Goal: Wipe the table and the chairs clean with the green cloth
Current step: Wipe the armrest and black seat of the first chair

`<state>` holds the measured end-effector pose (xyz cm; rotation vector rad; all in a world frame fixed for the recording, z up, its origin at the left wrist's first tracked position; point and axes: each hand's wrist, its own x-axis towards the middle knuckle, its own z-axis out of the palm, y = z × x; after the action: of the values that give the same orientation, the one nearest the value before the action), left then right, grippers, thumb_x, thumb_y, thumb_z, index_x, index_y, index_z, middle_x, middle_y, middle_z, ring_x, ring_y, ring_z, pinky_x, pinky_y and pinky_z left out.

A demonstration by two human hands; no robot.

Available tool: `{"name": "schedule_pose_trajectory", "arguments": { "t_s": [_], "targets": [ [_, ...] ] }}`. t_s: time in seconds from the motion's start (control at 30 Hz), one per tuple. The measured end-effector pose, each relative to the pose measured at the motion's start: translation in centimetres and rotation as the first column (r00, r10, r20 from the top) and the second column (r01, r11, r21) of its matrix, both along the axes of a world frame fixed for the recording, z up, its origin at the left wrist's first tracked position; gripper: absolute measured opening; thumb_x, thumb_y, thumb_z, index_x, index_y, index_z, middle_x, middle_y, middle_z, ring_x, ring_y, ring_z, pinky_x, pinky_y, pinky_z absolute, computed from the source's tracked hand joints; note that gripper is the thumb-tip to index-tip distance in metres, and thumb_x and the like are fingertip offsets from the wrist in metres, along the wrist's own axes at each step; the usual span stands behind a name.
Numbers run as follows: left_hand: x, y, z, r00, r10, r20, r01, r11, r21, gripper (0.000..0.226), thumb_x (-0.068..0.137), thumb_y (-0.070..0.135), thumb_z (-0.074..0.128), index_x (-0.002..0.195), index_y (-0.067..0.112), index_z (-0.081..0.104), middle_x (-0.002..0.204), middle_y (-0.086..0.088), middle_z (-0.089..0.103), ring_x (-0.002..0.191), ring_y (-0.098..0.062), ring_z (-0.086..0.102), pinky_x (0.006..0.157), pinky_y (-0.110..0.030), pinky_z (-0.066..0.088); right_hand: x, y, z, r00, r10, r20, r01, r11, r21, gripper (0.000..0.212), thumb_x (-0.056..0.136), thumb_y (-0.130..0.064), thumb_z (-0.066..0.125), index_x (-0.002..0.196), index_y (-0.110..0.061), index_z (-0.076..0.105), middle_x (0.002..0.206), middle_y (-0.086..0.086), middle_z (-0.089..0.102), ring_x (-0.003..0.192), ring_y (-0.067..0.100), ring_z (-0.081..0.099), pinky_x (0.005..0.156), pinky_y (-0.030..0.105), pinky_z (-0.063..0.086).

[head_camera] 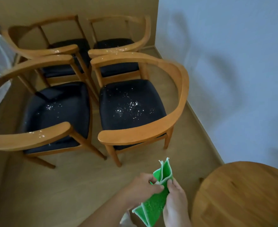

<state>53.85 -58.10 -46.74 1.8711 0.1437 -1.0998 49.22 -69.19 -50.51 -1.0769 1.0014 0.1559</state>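
Four chairs, one table, one cloth, two hands

Four wooden chairs [131,102] left and far; one round table [243,194] near right; one green cloth [156,199]; two hands.

My hands are bare: left hand [142,185], right hand [176,203]. My left forearm [105,213] is bare as well, with no sleeve, watch or ring on any part that shows.

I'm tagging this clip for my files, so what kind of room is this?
Probably a dining corner in a home. Four matching wooden armchairs with dark padded seats stand grouped on a wood-look floor, a round wooden table sits nearby, and plain walls meet behind them. Both hands hold a green cloth.
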Motion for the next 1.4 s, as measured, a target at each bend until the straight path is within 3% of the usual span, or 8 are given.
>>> {"name": "schedule_pose_trajectory", "arguments": {
  "t_s": [0.17, 0.4, 0.53, 0.67, 0.8, 1.0, 1.27, 1.4],
  "targets": [
    [4.6, 4.3, 1.8, 0.999, -0.009, 0.039, 0.009, 1.000, 0.003, 0.019, 0.089, 0.032, 0.065, 0.079, 0.017, 0.060, 0.081, -0.004, 0.062, 0.072, -0.016, 0.058, 0.064, -0.030, 0.045, 5.1, 3.8, 2.3, 0.998, 0.056, 0.010, -0.052, 0.972, -0.230, 0.039, 0.102, -0.015, 0.038, 0.095, -0.031, 0.073, 0.079, 0.002, 0.072, 0.079, 0.028, 0.069, 0.072, 0.042, 0.056],
    [11.3, 8.2, 0.7, 0.957, 0.265, 0.119, -0.253, 0.962, -0.106, 0.010, 0.092, 0.022, 0.063, 0.089, 0.013, 0.065, 0.090, -0.007, 0.071, 0.080, -0.018, 0.069, 0.076, -0.040, 0.060, 14.0, 8.1, 2.8, 0.914, 0.393, 0.095, -0.238, 0.713, -0.659, 0.036, 0.103, -0.026, 0.033, 0.134, -0.022, 0.052, 0.104, 0.000, 0.064, 0.091, 0.008, 0.060, 0.074, 0.022, 0.048],
    [14.1, 11.3, -2.7, 0.891, 0.159, 0.426, -0.266, 0.942, 0.206, 0.012, 0.089, 0.017, 0.059, 0.078, 0.014, 0.062, 0.077, 0.000, 0.062, 0.074, -0.019, 0.058, 0.066, -0.034, 0.049, 18.4, 10.6, -0.9, 0.669, 0.739, -0.075, -0.480, 0.353, -0.804, 0.033, 0.102, -0.019, 0.034, 0.130, -0.016, 0.051, 0.111, 0.001, 0.063, 0.102, 0.018, 0.058, 0.077, 0.023, 0.039],
    [15.7, 15.5, -6.2, 0.793, 0.247, 0.557, -0.480, 0.816, 0.322, 0.022, 0.093, 0.017, 0.052, 0.112, 0.017, 0.063, 0.109, 0.000, 0.058, 0.098, -0.015, 0.053, 0.083, -0.028, 0.045, 19.6, 13.1, -5.6, 0.246, 0.810, -0.533, -0.623, -0.290, -0.727, 0.045, 0.102, -0.030, 0.024, 0.146, -0.026, 0.031, 0.154, 0.001, 0.033, 0.146, 0.029, 0.015, 0.116, 0.048, 0.012],
    [17.7, 16.8, -8.7, 0.824, 0.334, 0.458, -0.520, 0.767, 0.375, 0.029, 0.099, 0.029, 0.043, 0.121, 0.019, 0.060, 0.114, -0.002, 0.057, 0.104, -0.021, 0.054, 0.093, -0.037, 0.046, 20.9, 12.9, -6.6, 0.322, 0.799, -0.507, -0.440, -0.348, -0.828, 0.038, 0.095, -0.036, 0.026, 0.110, -0.026, 0.059, 0.100, -0.003, 0.063, 0.098, 0.026, 0.056, 0.100, 0.046, 0.034],
    [20.9, 12.0, -10.3, 0.948, -0.125, 0.291, -0.111, 0.730, 0.674, 0.035, 0.099, 0.043, 0.031, 0.080, 0.024, 0.053, 0.087, -0.005, 0.065, 0.071, -0.023, 0.048, 0.068, -0.033, 0.039, 24.7, 3.9, -6.5, 0.327, 0.739, -0.589, -0.441, -0.432, -0.787, 0.040, 0.096, -0.037, 0.025, 0.067, -0.025, 0.050, 0.065, -0.007, 0.055, 0.064, 0.017, 0.049, 0.077, 0.039, 0.043],
    [20.8, 11.2, -10.4, 0.908, -0.048, 0.417, -0.297, 0.627, 0.720, 0.022, 0.084, 0.041, 0.048, 0.065, 0.030, 0.049, 0.054, 0.015, 0.046, 0.045, -0.003, 0.037, 0.043, -0.019, 0.021, 27.6, -3.2, -6.8, 0.492, 0.600, -0.630, -0.450, -0.444, -0.775, 0.046, 0.095, -0.034, 0.028, 0.068, -0.019, 0.061, 0.070, -0.002, 0.063, 0.076, 0.023, 0.059, 0.100, 0.047, 0.037],
    [20.5, 11.0, -10.5, 0.902, -0.074, 0.424, -0.305, 0.586, 0.751, 0.023, 0.082, 0.039, 0.049, 0.062, 0.029, 0.048, 0.049, 0.015, 0.041, 0.041, -0.002, 0.032, 0.043, -0.017, 0.016, 24.8, 2.4, -6.6, 0.386, 0.686, -0.618, -0.474, -0.427, -0.770, 0.044, 0.097, -0.035, 0.030, 0.076, -0.020, 0.065, 0.075, -0.001, 0.064, 0.078, 0.023, 0.059, 0.097, 0.046, 0.039]
  ]
}}
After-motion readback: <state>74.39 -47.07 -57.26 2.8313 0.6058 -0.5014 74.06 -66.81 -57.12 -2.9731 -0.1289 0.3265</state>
